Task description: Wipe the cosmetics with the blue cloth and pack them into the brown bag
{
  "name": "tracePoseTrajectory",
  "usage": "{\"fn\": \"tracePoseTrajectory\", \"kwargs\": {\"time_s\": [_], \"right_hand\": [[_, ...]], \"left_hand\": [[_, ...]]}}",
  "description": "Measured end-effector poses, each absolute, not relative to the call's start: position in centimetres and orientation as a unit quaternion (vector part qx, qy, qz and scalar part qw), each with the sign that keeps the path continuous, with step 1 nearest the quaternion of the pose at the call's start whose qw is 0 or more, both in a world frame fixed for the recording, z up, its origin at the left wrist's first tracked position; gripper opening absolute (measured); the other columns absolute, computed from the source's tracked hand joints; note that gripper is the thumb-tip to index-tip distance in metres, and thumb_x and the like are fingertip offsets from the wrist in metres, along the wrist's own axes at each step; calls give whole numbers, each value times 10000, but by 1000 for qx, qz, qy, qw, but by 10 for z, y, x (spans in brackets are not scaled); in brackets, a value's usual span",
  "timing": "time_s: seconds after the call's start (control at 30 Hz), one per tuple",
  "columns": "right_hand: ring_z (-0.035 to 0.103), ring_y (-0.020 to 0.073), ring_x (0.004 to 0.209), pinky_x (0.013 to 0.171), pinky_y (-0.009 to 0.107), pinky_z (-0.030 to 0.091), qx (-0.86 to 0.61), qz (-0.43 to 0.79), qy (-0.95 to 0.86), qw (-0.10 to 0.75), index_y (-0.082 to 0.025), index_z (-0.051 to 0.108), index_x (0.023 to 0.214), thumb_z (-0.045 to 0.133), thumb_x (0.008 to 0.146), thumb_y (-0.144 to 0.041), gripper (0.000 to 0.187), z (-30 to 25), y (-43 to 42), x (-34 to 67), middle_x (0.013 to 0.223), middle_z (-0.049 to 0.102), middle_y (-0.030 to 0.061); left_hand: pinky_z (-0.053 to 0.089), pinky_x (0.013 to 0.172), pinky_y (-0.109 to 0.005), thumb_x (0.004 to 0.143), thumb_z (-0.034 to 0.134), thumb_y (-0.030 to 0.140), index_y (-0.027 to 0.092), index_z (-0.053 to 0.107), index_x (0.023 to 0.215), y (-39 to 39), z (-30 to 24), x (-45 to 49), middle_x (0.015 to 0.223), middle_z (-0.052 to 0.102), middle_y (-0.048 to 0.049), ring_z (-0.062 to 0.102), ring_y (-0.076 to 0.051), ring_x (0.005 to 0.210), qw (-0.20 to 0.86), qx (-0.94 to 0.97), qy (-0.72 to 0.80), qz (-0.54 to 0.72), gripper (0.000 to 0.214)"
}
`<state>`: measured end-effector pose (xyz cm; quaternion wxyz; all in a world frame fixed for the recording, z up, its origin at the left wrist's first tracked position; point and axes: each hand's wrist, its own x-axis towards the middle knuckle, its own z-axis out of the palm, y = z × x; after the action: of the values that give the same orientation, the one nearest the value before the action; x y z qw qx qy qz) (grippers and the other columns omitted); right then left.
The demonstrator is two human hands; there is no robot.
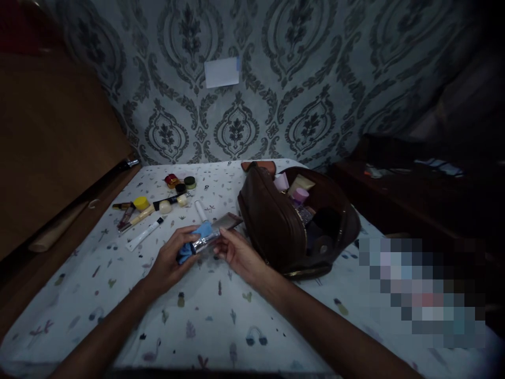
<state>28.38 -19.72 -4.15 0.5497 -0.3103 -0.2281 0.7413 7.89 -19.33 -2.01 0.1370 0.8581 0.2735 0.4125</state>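
My left hand is closed round a blue cloth pressed against a shiny silver tube. My right hand pinches the same tube from the right side. Both hands hover just above a white printed sheet. Right beside my right hand, an open brown leather bag lies on the sheet, with a few tubes and bottles standing inside.
Several cosmetics lie at the far left of the sheet: a white tube, a yellow-capped item, small jars and a white stick. A wooden headboard runs along the left. Dark furniture stands to the right, patterned wallpaper behind.
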Motion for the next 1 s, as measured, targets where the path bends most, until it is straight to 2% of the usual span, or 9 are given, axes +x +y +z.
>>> {"fn": "tracePoseTrajectory", "kwargs": {"time_s": [0.13, 0.23, 0.47, 0.6, 0.7, 0.87, 1.0], "right_hand": [[704, 111, 592, 511, 162, 503, -284, 754, -209, 554, -167, 639, 809, 921, 620, -352, 387, -40, -199, 283, 719, 739, -10], [732, 120, 642, 529, 154, 531, -272, 754, -207, 561, -173, 642, 842, 914, 645, -313, 364, -38, -201, 282, 758, 746, -16], [744, 127, 670, 542, 156, 545, -277, 741, -214, 572, -176, 642, 896, 922, 630, -276, 400, -33, -203, 281, 809, 749, -11], [737, 122, 668, 546, 164, 534, -293, 721, -243, 578, -174, 672, 876, 926, 611, -288, 385, -31, -204, 282, 792, 746, -18], [737, 141, 704, 575, 193, 532, -312, 706, -279, 572, -157, 716, 833, 918, 613, -319, 339, -31, -205, 283, 782, 755, 10], [741, 201, 775, 662, 284, 547, -359, 649, -303, 598, -162, 756, 781, 917, 567, -421, 373, -32, -207, 281, 785, 770, 47], [733, 237, 794, 667, 331, 547, -388, 579, -336, 634, -175, 760, 801, 877, 618, -467, 364, -32, -206, 281, 800, 777, 64]], "left_hand": [[505, 964, -389, 931, 601, 253, 231, 546, 1246, -191, -23, 76, 1286, 598, -133, 595, -255, 1196, 132, 845, 300, 423, 320], [480, 998, -404, 915, 616, 306, 223, 557, 1226, -190, -22, 74, 1243, 616, -115, 587, -265, 1186, 170, 822, 336, 427, 327], [520, 826, -308, 859, 656, 443, 220, 572, 1203, -196, -7, 80, 1105, 669, -41, 646, -223, 957, 391, 708, 435, 396, 419], [513, 787, -284, 821, 689, 464, 204, 610, 1152, -193, -10, 82, 1035, 683, -31, 641, -214, 921, 469, 655, 435, 401, 428], [514, 732, -276, 788, 719, 500, 187, 626, 1124, -188, -17, 82, 983, 681, -31, 635, -202, 859, 515, 604, 445, 414, 468], [528, 737, -273, 750, 760, 514, 198, 599, 1147, -185, -21, 83, 974, 665, -27, 634, -184, 844, 519, 564, 478, 428, 532], [509, 624, -254, 814, 678, 576, 260, 517, 1238, -189, -17, 84, 922, 612, 3, 601, -156, 726, 482, 539, 527, 447, 552]]}}
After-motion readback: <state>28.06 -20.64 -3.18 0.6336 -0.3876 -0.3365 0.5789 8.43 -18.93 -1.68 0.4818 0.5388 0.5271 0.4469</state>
